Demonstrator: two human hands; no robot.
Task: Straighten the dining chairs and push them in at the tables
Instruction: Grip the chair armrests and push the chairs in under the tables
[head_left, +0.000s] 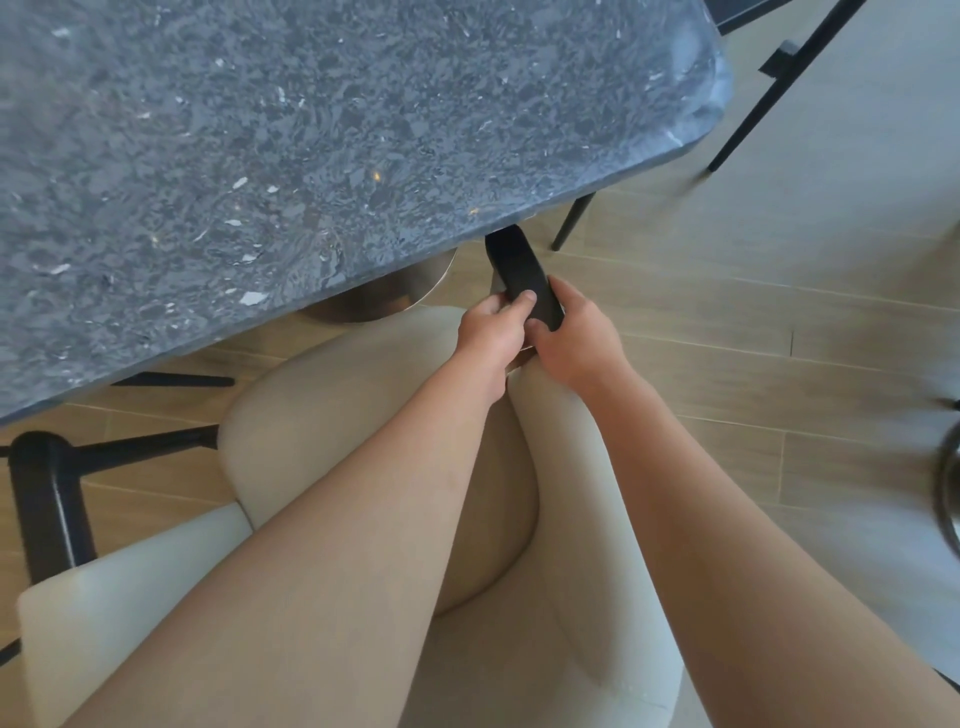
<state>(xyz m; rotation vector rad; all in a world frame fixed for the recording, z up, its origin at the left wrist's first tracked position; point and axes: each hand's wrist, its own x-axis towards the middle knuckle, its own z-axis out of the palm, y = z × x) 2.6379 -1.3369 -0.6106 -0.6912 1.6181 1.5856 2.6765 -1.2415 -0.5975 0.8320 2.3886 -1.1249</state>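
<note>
Both hands (535, 332) grip armrest (524, 280) (far end hidden under table (311, 156)).

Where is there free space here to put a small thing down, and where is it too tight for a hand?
The dark speckled stone tabletop shows bare everywhere in view. Wood-look floor lies open right of the hands. It is tight where the left hand and right hand grip the black armrest of the cream upholstered chair by the table edge.

The table (260, 156) hides the chair's (322, 415) front; frame edges crop both.
</note>
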